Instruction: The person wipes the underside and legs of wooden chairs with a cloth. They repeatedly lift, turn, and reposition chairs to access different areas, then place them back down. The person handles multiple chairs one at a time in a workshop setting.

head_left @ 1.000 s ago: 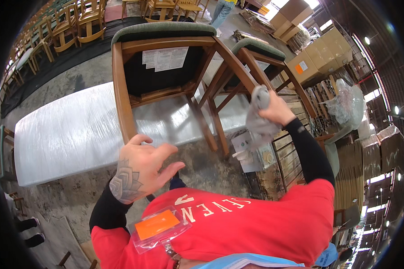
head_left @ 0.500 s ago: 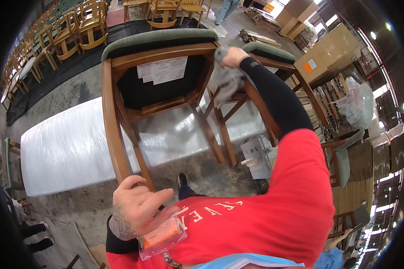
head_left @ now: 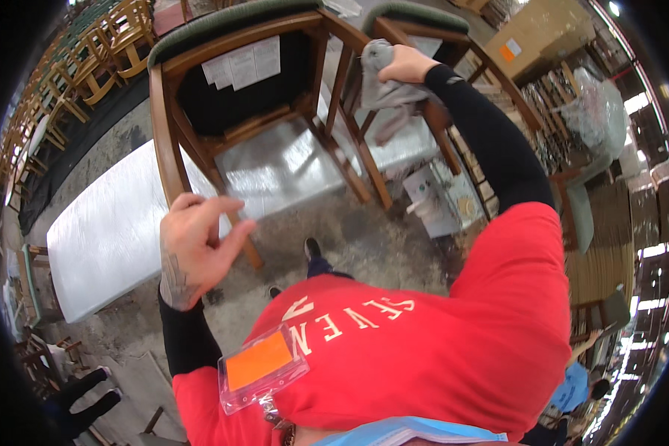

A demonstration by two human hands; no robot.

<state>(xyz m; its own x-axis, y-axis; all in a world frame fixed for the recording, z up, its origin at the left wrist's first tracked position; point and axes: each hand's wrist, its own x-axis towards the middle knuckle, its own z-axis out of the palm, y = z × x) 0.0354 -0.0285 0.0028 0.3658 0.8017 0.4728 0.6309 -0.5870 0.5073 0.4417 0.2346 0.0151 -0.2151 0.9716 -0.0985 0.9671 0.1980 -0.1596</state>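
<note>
A wooden chair (head_left: 160,134) with a green padded seat is tipped so that its dark underside, with white paper labels (head_left: 244,64), faces me. My right hand (head_left: 407,64) is closed on a crumpled grey cloth (head_left: 383,82), by the chair's right-hand wooden part and in front of a second green-padded chair (head_left: 416,16). My left hand (head_left: 201,241) is at the near end of the first chair's left wooden member, thumb and forefinger apart. Whether its palm touches the wood I cannot tell.
A long plastic-wrapped platform (head_left: 111,230) lies beneath the chairs. Rows of wooden chairs (head_left: 126,41) stand at far left. A cardboard box (head_left: 539,37) and a plastic-wrapped bundle (head_left: 598,115) are at the right. People are at the lower left and lower right.
The chairs now sit higher in the view. My left hand has shifted up and left from in front of my chest. My right hand, still with the cloth, has moved slightly right and up.
</note>
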